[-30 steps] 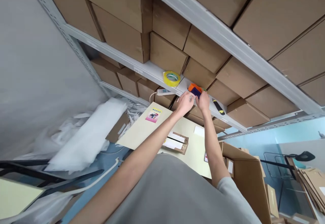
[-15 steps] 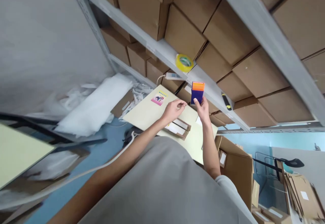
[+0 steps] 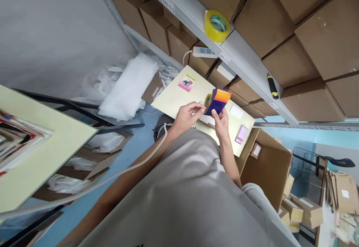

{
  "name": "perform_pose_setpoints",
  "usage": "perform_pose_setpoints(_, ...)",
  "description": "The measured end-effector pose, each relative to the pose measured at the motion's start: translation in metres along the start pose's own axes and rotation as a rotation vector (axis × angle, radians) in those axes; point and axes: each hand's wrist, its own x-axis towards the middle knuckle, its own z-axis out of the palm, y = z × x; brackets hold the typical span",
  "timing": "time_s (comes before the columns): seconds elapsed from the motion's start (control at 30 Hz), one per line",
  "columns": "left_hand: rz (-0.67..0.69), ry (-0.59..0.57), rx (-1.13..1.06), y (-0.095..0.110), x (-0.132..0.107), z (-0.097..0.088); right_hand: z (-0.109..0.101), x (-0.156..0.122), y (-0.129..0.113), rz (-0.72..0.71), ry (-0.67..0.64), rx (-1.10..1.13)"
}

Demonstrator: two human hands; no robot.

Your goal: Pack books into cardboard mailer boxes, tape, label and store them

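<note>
My right hand point(image 3: 220, 119) grips a purple and orange tape dispenser point(image 3: 217, 100) from below, holding it above the pale yellow table point(image 3: 179, 97). A roll of tape sits in the dispenser's left side. My left hand point(image 3: 188, 114) is closed in a pinch at the dispenser's left edge, by the tape roll. What the left fingers pinch is too small to make out. Both arms reach forward from my grey shirt.
A grey metal shelf point(image 3: 244, 65) full of brown boxes carries a yellow tape roll point(image 3: 216, 25), a white power strip point(image 3: 204, 51) and a black and yellow cutter point(image 3: 272, 86). A phone point(image 3: 241, 134) lies on the table. An open carton point(image 3: 269, 164) stands at right; white foam sheets point(image 3: 127, 88) lie at left.
My right hand took the dispenser off the shelf and brought it down over the table. My left hand followed it down and now pinches at its left edge.
</note>
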Motion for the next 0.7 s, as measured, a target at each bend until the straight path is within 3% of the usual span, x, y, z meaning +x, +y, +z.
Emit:
perform_pose_setpoints(0.33,-0.034,-0.039,-0.035,0.006,-0.006,0.003,-0.003,-0.002,-0.002,0.006,-0.030,0.043)
perform_pose_setpoints(0.7,-0.077,-0.042,-0.075,0.014,-0.003,0.011,-0.009,-0.002,-0.008,0.021,0.026,0.122)
